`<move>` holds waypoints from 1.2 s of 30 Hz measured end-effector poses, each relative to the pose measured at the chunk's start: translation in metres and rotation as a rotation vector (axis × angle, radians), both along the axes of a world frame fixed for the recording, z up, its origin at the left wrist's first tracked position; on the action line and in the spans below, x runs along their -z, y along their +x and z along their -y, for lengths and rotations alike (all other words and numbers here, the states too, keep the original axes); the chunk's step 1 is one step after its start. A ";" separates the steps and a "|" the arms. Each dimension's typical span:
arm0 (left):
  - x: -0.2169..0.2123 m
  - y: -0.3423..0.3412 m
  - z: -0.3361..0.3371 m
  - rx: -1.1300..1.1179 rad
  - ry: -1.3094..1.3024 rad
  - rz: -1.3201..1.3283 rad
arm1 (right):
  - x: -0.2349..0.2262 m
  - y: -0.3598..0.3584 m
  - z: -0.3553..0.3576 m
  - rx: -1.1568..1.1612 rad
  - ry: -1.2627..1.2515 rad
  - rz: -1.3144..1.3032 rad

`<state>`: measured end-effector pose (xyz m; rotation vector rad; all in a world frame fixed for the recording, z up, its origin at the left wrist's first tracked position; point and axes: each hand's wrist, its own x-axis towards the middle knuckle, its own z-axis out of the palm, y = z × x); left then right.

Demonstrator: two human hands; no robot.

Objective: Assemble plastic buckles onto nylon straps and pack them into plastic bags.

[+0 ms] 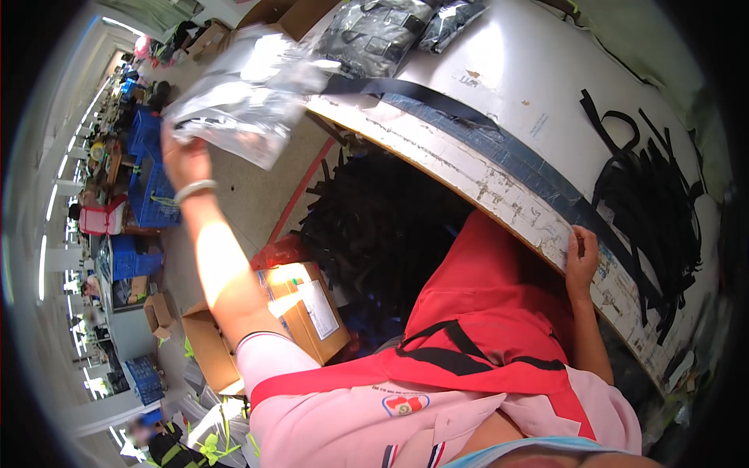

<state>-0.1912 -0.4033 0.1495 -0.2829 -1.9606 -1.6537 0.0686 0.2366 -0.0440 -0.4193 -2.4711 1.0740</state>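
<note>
Worktable (546, 101): white top with a chipped, blue-taped front edge, running from the upper middle down to the lower right. The right-hand fingers meet it at the near edge; the left-hand fingers are off its far-left corner, out over the floor.
Strap heap under table (374, 226): big dark tangle of black straps below the table edge, between the two hands and lower than both.
Strap pile on table (651, 210): loose black straps on the top, just beyond and to the right of the right-hand fingers, apart from them.
Clear plastic bags (250, 97): crinkled bundle with dark contents, held up at the left. Long axis runs from the fingers up and right toward the table corner; the far end overlaps that corner in view, contact cannot be told.
Packed bags on table (382, 31): dark filled bags lying just past the bundle's far end, on the line from the left fingers.
Cardboard box (312, 308): open carton on the floor below the left forearm, well under the fingers.
Blue crates (152, 187): stacked on the floor left of the left wrist.
Left hand (183, 160): raised, fingers closed around the bundle's lower-left end; the only hand on the bags.
Right hand (581, 261): fingers curled over the table's front edge, gripping nothing loose; far from the bags.
</note>
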 end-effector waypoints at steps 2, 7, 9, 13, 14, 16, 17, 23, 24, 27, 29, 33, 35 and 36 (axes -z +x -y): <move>-0.019 -0.011 0.066 -0.265 0.680 0.151 | -0.003 -0.004 0.001 -0.074 0.099 -0.030; 0.047 -0.063 0.046 -0.476 0.230 0.364 | -0.009 -0.010 0.005 -0.065 0.220 -0.022; 0.084 -0.091 -0.053 -0.310 0.082 0.397 | -0.011 -0.004 0.002 -0.043 0.288 -0.020; 0.136 -0.141 -0.179 -0.260 -0.488 0.271 | -0.012 -0.007 0.004 -0.077 0.268 0.012; 0.146 -0.154 -0.205 -0.285 -0.516 0.203 | -0.011 -0.007 0.004 -0.089 0.258 0.009; 0.149 -0.175 -0.239 -0.401 -0.397 0.445 | -0.010 -0.006 0.004 -0.074 0.258 0.012; 0.155 -0.194 -0.246 -0.518 -0.386 0.621 | -0.012 -0.006 0.004 -0.074 0.273 0.022; 0.186 -0.243 -0.211 0.064 0.642 0.870 | -0.020 -0.008 0.004 -0.092 0.263 0.080; 0.190 -0.243 -0.225 0.207 0.666 0.861 | -0.022 -0.007 0.003 -0.087 0.283 0.101; 0.163 -0.260 -0.232 -0.080 0.585 0.658 | -0.022 -0.014 0.002 -0.123 0.269 0.114; 0.131 -0.268 -0.247 0.111 0.520 0.533 | -0.023 -0.014 0.001 -0.114 0.253 0.134; 0.041 -0.278 -0.267 0.309 -0.026 0.509 | -0.025 -0.017 0.005 -0.169 0.268 0.100; 0.024 -0.244 -0.355 0.240 -0.248 0.381 | -0.023 -0.016 -0.001 -0.159 0.291 0.112; 0.014 -0.221 -0.384 0.398 0.144 0.540 | -0.023 -0.014 -0.003 -0.148 0.293 0.115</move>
